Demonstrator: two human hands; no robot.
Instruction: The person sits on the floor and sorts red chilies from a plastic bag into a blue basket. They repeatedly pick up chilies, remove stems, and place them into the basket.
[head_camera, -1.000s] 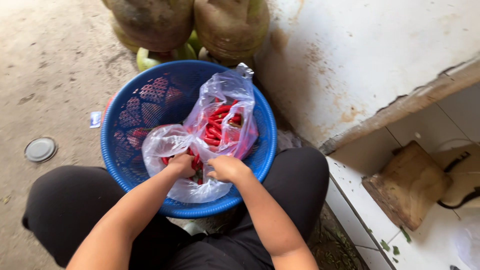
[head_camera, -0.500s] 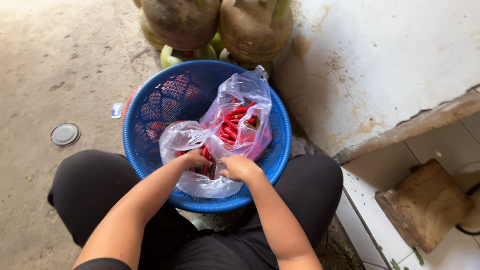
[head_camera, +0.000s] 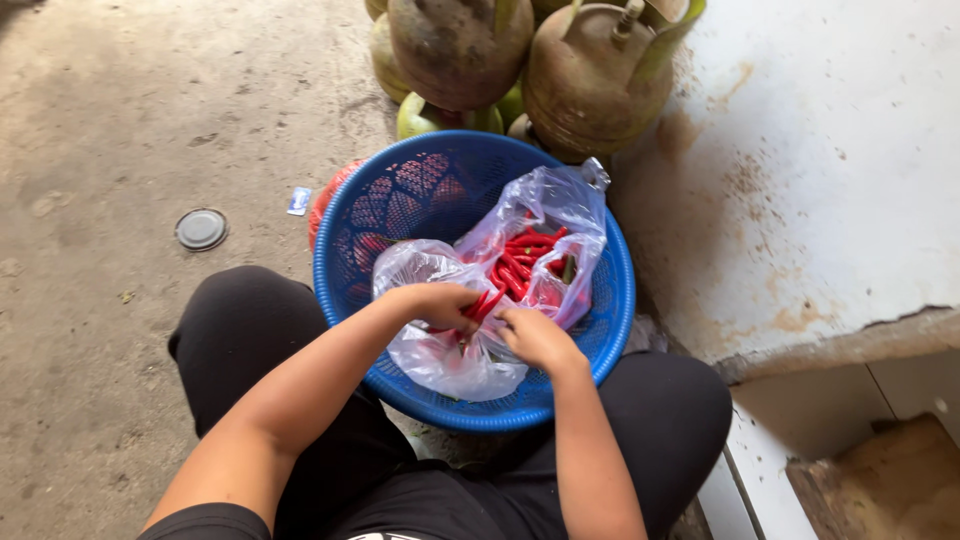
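A round blue plastic basket (head_camera: 380, 215) rests on my lap, between my knees in black trousers. Inside it lies a clear plastic bag (head_camera: 560, 205) holding several red chilli peppers (head_camera: 520, 258). My left hand (head_camera: 440, 303) grips a chilli at the near side of the bag. My right hand (head_camera: 535, 338) is beside it, fingers pinched on the same chilli or its stem. Both hands are over the crumpled front part of the bag.
Rusty gas cylinders (head_camera: 595, 80) stand just beyond the basket. A stained white wall (head_camera: 830, 170) runs along the right, with a tiled ledge below. On the concrete floor at left lie a round metal lid (head_camera: 201, 229) and a small scrap of wrapper (head_camera: 298, 201).
The view has shifted, so basket and cylinders sit further right and lower. My hands stay at the bag's front edge, still working on a chilli.
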